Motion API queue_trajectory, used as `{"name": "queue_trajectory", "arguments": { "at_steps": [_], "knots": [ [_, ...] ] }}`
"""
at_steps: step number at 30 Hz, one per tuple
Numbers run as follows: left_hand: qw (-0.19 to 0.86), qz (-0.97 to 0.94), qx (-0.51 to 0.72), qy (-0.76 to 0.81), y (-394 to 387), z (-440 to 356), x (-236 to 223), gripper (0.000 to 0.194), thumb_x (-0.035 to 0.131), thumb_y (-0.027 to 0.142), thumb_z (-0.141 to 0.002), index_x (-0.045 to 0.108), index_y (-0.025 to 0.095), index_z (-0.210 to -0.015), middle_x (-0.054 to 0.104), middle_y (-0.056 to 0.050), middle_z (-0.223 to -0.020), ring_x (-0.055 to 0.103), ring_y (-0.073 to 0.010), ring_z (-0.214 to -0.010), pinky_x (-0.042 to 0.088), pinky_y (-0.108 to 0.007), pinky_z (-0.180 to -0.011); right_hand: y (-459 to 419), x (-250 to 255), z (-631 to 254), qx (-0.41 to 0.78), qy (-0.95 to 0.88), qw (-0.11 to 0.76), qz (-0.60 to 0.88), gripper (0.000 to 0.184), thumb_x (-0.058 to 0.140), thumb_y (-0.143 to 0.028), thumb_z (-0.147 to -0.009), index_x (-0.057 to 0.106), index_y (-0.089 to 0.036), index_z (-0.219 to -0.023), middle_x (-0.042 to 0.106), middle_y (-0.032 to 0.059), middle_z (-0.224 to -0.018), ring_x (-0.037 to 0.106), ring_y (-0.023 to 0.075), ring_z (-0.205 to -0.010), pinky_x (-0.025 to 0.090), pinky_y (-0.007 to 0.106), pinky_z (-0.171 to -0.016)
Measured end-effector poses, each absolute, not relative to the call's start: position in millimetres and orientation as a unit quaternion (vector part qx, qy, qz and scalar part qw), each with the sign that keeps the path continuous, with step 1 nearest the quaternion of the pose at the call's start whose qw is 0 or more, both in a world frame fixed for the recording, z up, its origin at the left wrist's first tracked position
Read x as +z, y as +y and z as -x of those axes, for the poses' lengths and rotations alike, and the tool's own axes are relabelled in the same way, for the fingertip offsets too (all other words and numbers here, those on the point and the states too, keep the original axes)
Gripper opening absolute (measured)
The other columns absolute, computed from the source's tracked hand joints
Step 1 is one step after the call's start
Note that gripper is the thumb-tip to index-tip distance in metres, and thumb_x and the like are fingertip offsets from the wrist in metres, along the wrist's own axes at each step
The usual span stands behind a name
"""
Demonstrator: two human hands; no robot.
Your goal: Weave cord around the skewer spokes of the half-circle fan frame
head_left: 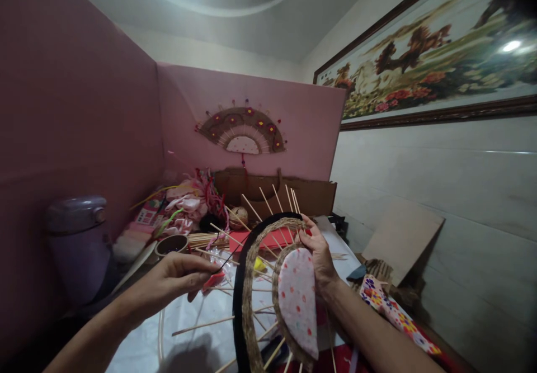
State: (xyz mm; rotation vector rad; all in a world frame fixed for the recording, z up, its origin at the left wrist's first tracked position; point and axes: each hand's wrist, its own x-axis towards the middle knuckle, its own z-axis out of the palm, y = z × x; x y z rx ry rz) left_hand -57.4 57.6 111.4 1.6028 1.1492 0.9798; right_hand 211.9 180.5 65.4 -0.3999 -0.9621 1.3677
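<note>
My right hand point(319, 255) grips a half-round fan point(297, 300) by its upper right edge. White cloth with red spots covers the fan's centre, and bands of tan twine point(248, 300) and black yarn point(240, 311) curve around it. Thin wooden sticks point(203, 326) radiate outward past the bands. Left of the fan, my left hand point(182, 275) pinches a taut strand of black yarn point(230, 256) that runs up to the black band. A small red-orange object point(213, 281) shows just beneath my left fingertips; whether they touch it I cannot tell.
A similar fan point(242, 130) hangs on the pink board point(302, 132). Behind my hands are a brown cup point(172, 244), a twine ball point(238, 217), pink yarn and cloth point(184, 199), and red paper point(243, 240). A purple bottle point(79, 250) stands left; floral fabric point(394, 311) lies right.
</note>
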Motion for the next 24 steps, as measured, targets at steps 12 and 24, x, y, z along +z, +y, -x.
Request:
{"name": "queue_trajectory", "arguments": {
  "at_steps": [12,24],
  "knots": [
    [0.57,-0.505,0.449,0.467,54,54,114,0.012,0.069,0.016,-0.058,0.073,0.02,-0.068,0.064,-0.001,-0.061,0.035,-0.0054,-0.047,0.02,-0.02,-0.046,178,67,-211,0.609,-0.415,0.655,0.166,0.052,0.065,-0.018,-0.069,0.049,-0.028,-0.117,0.06,-0.0035,-0.07,0.053,0.0097,-0.052,0.042,0.022,-0.052],
    [0.437,-0.671,0.297,0.52,69,54,96,0.028,0.062,0.039,-0.069,0.073,0.014,-0.062,0.045,0.002,-0.044,0.028,-0.0066,-0.045,0.015,-0.025,-0.047,183,64,-212,0.608,-0.418,0.656,0.16,0.05,0.065,-0.02,-0.07,0.049,-0.028,-0.117,0.054,-0.0066,-0.057,0.046,0.0076,-0.043,0.037,0.019,-0.045]
  ]
}}
